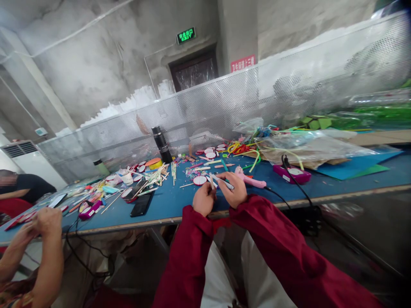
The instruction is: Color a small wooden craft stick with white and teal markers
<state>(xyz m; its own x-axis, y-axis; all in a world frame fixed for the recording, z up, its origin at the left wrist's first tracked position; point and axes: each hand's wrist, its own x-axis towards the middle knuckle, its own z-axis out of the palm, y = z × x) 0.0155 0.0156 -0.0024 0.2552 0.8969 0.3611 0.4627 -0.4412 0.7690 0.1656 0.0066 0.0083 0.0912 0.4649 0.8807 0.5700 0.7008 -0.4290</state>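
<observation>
White and thin, the stick [222,182] sits just left of the pink glue gun [252,181], over the near part of the blue table [167,201]; its long axis runs from upper left to lower right, the lower end pointing toward the gun. My right hand [236,191], the nearer of the two to the gun, pinches that end with curled fingers; my left hand [203,200], further left of the gun, is closed on the other end, though from here I cannot tell whether it grips a second short piece as well; the stick looks straight, plain and pale.
</observation>
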